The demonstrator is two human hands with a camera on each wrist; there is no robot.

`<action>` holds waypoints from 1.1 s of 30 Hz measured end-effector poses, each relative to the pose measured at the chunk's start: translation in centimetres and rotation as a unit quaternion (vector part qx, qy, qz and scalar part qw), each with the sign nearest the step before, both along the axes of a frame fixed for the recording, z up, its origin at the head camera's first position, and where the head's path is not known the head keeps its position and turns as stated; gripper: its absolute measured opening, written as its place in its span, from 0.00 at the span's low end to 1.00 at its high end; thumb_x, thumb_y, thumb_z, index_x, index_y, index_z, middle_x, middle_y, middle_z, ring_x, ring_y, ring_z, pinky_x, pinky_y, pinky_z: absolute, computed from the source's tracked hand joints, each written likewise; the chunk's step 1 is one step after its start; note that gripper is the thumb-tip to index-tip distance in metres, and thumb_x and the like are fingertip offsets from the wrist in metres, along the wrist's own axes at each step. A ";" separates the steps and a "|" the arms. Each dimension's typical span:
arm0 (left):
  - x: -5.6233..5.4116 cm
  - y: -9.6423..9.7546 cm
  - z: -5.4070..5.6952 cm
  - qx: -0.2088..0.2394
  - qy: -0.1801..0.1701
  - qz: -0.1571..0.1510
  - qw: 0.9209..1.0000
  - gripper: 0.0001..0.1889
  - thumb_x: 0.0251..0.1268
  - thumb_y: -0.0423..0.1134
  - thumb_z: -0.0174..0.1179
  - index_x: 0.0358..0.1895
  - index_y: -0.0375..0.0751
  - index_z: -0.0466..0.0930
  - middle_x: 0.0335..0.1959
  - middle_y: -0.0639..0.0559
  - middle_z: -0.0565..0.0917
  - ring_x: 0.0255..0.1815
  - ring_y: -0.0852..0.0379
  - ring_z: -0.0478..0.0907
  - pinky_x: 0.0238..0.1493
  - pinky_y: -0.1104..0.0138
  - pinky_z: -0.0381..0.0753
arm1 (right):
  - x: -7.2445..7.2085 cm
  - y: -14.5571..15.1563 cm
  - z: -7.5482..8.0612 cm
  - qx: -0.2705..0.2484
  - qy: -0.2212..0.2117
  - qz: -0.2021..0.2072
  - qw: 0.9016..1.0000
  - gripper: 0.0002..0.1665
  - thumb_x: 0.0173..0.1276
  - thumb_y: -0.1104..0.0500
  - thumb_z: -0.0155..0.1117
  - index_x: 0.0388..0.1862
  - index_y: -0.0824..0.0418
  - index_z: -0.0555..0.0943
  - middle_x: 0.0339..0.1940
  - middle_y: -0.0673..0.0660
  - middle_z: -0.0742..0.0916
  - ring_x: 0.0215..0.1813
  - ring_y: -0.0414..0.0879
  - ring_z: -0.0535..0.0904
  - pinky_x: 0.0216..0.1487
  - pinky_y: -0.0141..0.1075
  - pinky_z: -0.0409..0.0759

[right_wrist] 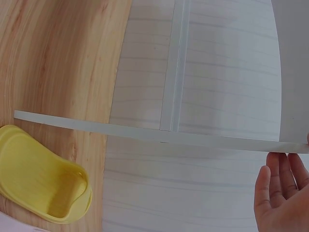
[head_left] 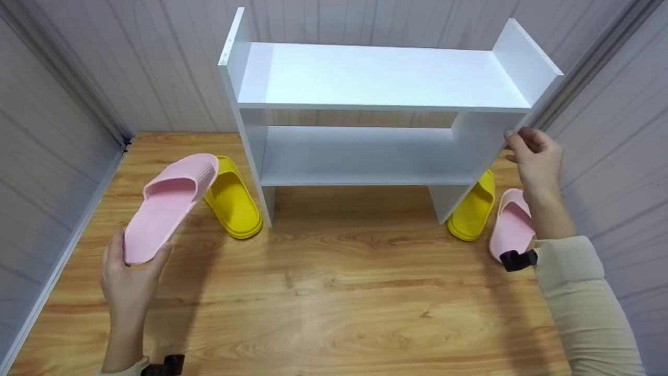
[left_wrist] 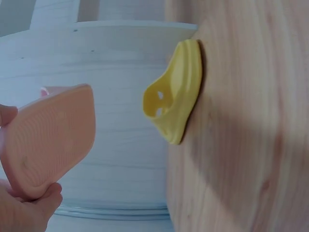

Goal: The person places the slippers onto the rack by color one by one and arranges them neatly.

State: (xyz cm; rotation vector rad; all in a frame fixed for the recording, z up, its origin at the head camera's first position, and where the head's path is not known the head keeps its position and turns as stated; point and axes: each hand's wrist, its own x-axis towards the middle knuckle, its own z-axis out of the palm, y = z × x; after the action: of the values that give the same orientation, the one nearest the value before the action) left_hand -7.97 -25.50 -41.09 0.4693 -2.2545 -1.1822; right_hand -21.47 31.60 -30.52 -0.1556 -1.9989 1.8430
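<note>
My left hand (head_left: 130,277) grips a pink slipper (head_left: 169,193) by its heel end and holds it raised, toe pointing up and away. The patterned sole of that slipper shows in the left wrist view, with fingers (left_wrist: 46,203) along its edge. At the white two-tier shelf (head_left: 376,78), my right hand (head_left: 540,162) pinches the front edge of the right side panel, thumb on the inner side and fingers on the outer face. Beside the left panel lies a yellow slipper (head_left: 237,206), partly hidden behind the raised pink one.
Right of the shelf, another yellow slipper (head_left: 472,209) stands on the wooden floor (head_left: 323,303). A second pink slipper (head_left: 511,224) lies next to it, partly covered by my right wrist. Panelled walls (head_left: 172,68) close in the back and both sides.
</note>
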 end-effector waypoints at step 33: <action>3.1 -2.4 2.6 0.198 0.166 -0.366 0.894 0.39 0.36 0.07 0.52 0.61 0.22 0.55 0.59 0.43 0.66 0.58 0.55 0.63 0.53 0.76 0.65 | 0.2 0.2 0.4 -0.001 0.002 -0.002 1.000 0.13 0.55 0.57 0.65 0.37 0.63 0.78 0.33 0.55 0.80 0.36 0.43 0.76 0.32 0.24 0.76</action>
State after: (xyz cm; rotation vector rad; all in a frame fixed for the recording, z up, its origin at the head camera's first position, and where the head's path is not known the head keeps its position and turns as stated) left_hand -4.91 -27.92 -38.51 -0.4764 -1.9135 -1.9349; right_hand -21.26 31.82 -30.11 -0.1563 -1.9920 1.8407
